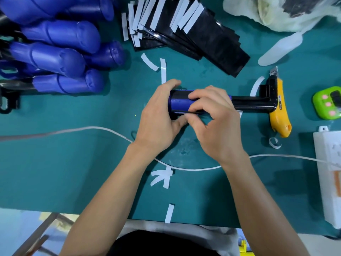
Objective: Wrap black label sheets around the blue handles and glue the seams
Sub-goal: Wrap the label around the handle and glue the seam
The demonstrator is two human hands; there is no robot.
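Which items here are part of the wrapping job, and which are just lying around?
In use: left hand and right hand, both on the handle being wrapped; label stack; unwrapped handles.

Lying about: knife, peeled strips, cable, green gadget, white box.
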